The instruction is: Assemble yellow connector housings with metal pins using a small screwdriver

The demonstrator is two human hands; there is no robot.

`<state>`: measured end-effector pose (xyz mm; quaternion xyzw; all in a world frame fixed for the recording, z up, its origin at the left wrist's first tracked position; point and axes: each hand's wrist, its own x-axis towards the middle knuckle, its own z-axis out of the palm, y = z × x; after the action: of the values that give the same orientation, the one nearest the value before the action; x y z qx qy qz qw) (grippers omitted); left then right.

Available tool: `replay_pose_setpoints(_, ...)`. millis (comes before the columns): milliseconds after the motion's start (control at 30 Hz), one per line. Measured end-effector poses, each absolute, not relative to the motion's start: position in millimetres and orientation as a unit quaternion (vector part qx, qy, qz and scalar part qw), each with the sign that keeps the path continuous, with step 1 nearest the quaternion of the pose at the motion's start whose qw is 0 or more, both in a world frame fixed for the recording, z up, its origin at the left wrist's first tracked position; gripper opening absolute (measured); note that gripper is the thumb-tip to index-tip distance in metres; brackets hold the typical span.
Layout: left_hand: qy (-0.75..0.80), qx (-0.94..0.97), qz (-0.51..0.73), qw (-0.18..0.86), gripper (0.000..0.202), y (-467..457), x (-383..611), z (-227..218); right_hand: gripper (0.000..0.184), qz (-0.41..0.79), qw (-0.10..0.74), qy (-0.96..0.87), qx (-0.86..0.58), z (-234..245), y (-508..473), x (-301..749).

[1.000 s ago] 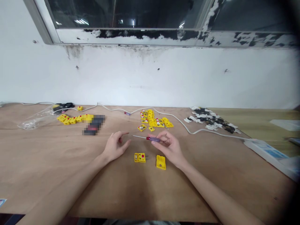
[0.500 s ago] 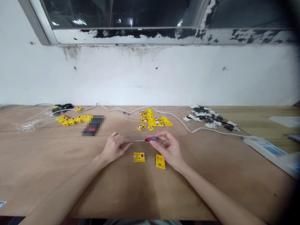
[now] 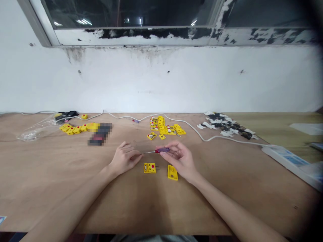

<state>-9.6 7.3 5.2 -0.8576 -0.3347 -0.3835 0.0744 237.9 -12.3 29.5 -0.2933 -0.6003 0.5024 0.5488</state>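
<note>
Screwdriver [image 3: 158, 150], its shaft thin metal and its rounded handle purple and red, is pinched in the right hand [image 3: 181, 158] beyond the boxy yellow housing [image 3: 149, 168]. Beyond the housing's left, the left hand [image 3: 127, 158] bunches its fingers at the shaft's tip, their grip unclear; right of the housing, a shallow yellow shell [image 3: 172, 172] rests on the wood-grained tabletop [image 3: 151, 208].

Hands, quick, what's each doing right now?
Left hand: closed at the tip of the screwdriver; can't tell if holding anything.
Right hand: closed, holding the screwdriver.
</note>
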Motion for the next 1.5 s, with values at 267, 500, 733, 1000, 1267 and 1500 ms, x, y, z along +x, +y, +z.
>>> replay_pose_setpoints(267, -0.339, -0.86, -0.376, 0.061, 0.014, 8.5, -10.2, 1.7, 0.026, 0.51, 0.541, -0.606, -0.284, 29.9, -12.8, 238.1)
replay_pose_setpoints(500, -0.348, -0.856, -0.38, 0.051, 0.013, 8.3, -9.4, 0.3, 0.023, 0.505, 0.528, -0.624, -0.278, 33.3, -14.1, 240.2)
replay_pose_setpoints(733, -0.347, -0.858, -0.377, 0.032, 0.019, 7.0, -8.6, 1.0, 0.018, 0.463, 0.534, -0.653, -0.272, 34.2, -17.0, 239.2)
replay_pose_setpoints(1000, -0.329, -0.872, -0.361, 0.041, 0.018, 4.7, -4.4, 0.9, 0.016, 0.372, 0.526, -0.698, -0.313, 28.4, -18.0, 234.6)
replay_pose_setpoints(1267, -0.382, -0.858, -0.338, -0.057, 0.027, -5.6, -1.0, 10.2, 0.025, 0.406, 0.579, -0.64, -0.3, 29.0, -16.0, 235.7)
replay_pose_setpoints(1500, -0.353, -0.885, -0.266, -0.149, 0.038, -16.4, 10.4, 12.4, 0.031, 0.335, 0.611, -0.635, -0.334, 35.5, -14.2, 241.1)
